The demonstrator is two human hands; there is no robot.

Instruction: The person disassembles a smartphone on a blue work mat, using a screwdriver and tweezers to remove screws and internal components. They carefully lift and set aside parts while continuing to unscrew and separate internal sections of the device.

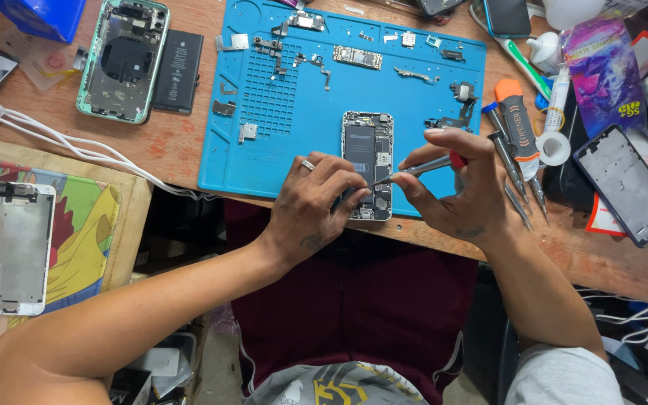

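Note:
An opened phone (368,150) with its insides showing lies on a blue work mat (294,112) at the desk's front edge. My left hand (316,202) rests on the phone's lower left side and steadies it, a ring on one finger. My right hand (455,184) grips a thin screwdriver (421,169) with a red collar, its tip pointing left onto the phone's lower part. Small screws, brackets and flex parts are scattered over the mat's upper half.
A green phone housing (122,60) and a black battery (178,61) lie at the upper left. A screen panel (15,247) sits on a colourful board at left. Several screwdrivers (515,142), a tape roll (554,148) and a dark phone frame (625,184) crowd the right. White cables (76,146) run along the desk.

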